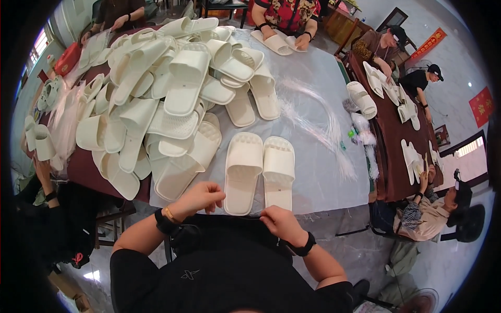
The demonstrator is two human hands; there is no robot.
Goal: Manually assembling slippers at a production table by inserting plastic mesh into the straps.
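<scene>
A pair of cream slippers lies side by side before me, toes pointing away. They are the left slipper [243, 175] and the right slipper [278, 175]. Beside the left one's heel, my left hand [201, 199] is closed, its thumb and fingers drawn together. My right hand [284, 224] pinches at the table edge, just below the right slipper's heel. Whatever either hand holds is too thin or hidden to make out. Farther right on the pale sheet [318, 177] lies a loose bundle of clear, thin plastic strands [326, 122].
A tall heap of cream slippers [185, 78] fills the table's left side, reaching close to my left arm. Across the table, another person's hands [284, 44] touch a slipper pair. At right, people work at a brown-covered table [383, 156] holding more slippers.
</scene>
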